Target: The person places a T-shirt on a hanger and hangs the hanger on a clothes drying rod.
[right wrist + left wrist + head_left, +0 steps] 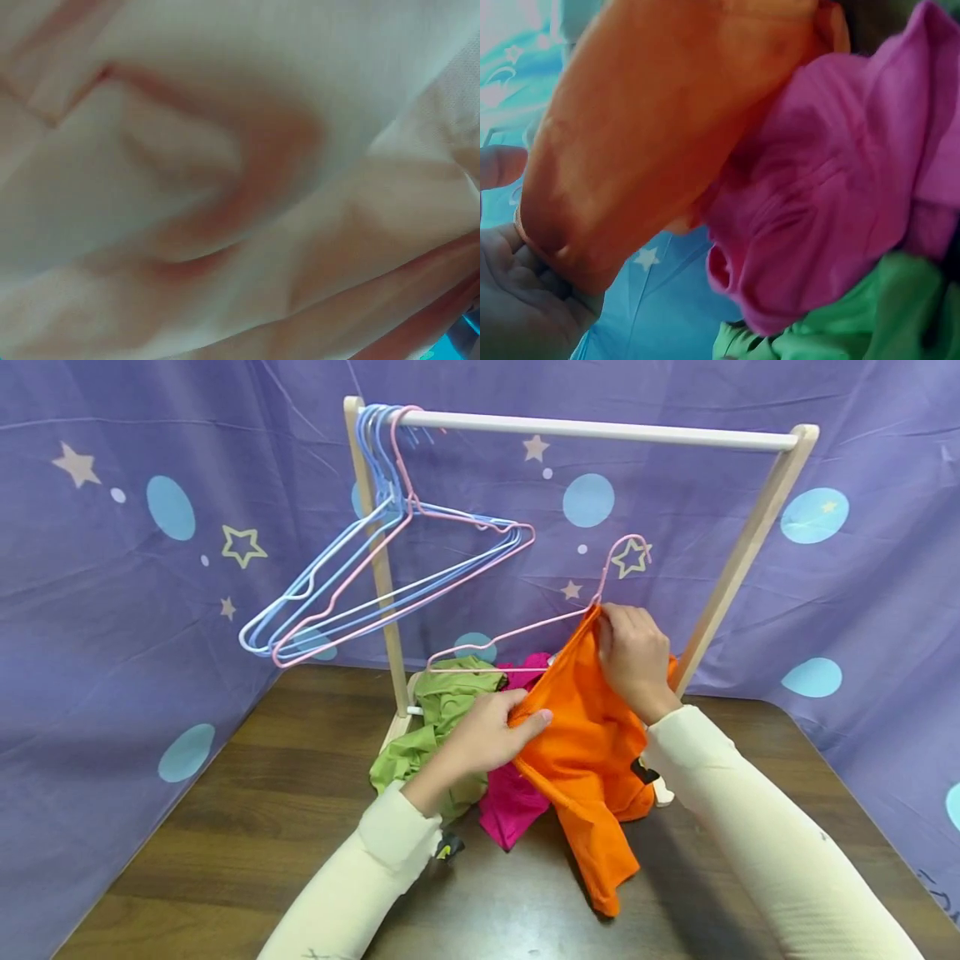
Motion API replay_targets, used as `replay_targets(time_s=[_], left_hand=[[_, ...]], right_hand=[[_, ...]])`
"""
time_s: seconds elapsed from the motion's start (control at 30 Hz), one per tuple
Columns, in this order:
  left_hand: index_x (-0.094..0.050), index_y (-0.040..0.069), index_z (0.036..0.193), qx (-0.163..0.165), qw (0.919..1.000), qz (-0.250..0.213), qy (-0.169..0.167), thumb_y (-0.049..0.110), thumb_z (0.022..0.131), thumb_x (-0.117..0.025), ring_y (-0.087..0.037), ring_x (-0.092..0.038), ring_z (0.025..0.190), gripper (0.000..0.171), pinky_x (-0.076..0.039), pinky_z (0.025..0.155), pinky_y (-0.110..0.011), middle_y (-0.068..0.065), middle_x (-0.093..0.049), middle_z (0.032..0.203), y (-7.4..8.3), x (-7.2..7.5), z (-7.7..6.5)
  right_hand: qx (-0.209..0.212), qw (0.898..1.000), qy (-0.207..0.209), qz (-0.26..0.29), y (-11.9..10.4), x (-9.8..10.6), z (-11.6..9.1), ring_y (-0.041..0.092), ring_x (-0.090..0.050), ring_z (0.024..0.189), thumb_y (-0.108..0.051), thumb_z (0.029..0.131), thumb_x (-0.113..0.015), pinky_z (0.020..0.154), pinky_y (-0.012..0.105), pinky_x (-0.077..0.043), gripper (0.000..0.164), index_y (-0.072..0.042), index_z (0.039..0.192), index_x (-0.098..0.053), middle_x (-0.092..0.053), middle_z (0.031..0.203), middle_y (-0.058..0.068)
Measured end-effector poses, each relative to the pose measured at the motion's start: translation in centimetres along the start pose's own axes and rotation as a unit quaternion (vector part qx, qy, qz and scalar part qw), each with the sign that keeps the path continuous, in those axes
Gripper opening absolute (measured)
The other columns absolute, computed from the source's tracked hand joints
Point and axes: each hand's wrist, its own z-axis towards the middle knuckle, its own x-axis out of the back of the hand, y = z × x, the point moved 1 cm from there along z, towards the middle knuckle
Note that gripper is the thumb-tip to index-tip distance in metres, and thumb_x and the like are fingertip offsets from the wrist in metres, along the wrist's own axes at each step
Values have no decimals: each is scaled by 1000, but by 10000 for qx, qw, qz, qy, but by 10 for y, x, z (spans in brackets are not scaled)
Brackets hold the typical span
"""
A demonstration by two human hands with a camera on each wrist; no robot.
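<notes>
My right hand (637,652) grips the orange shirt (577,743) by its upper edge, at the neck of a pink wire hanger (525,631). The hanger's left arm is bare; its right side is hidden by the orange cloth. Lower down, my left hand (491,731) holds the shirt's left edge, with the thumb in front and the fingers behind. From the left wrist view, the fingers (532,277) curl at the orange hem while the thumb (501,166) stands off it. Pale blurred cloth (225,187) fills the right wrist view, so that hand is not distinguishable there.
A pink garment (513,802) and a green garment (446,710) lie heaped on the wooden table (292,777). Behind them stands a rack with a white rail (600,428) and wooden posts (742,560). Several blue, white and pink hangers (390,577) hang at its left end.
</notes>
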Motion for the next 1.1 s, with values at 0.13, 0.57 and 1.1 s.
replay_targets(time_s=[0.13,0.57,1.1], left_hand=[[-63,12,90,-9,9982,521,293,41,97,-66,-16,-52,68,30,-44,62,-31,1,-52,69,-3,11,1],[-71,5,109,-1016,9766,1638,952,29,104,-59,-28,-66,106,27,-51,98,-42,-9,-72,109,-29,40,2],[-62,10,83,-1433,9751,1273,1111,22,105,-57,-20,-53,71,26,-46,69,-35,-3,-56,74,-39,61,-10]], right_hand=[[-181,9997,80,-133,5,1,0,45,-63,89,-5,99,-61,79,57,-53,14,5,105,-68,-70,97,23],[-728,9951,-371,-561,20,9,-4,47,-62,91,-3,96,-59,75,61,-52,14,2,107,-65,-68,98,24],[-587,9929,-879,-539,30,16,-2,44,-63,90,0,97,-57,73,60,-54,17,1,111,-67,-71,102,21]])
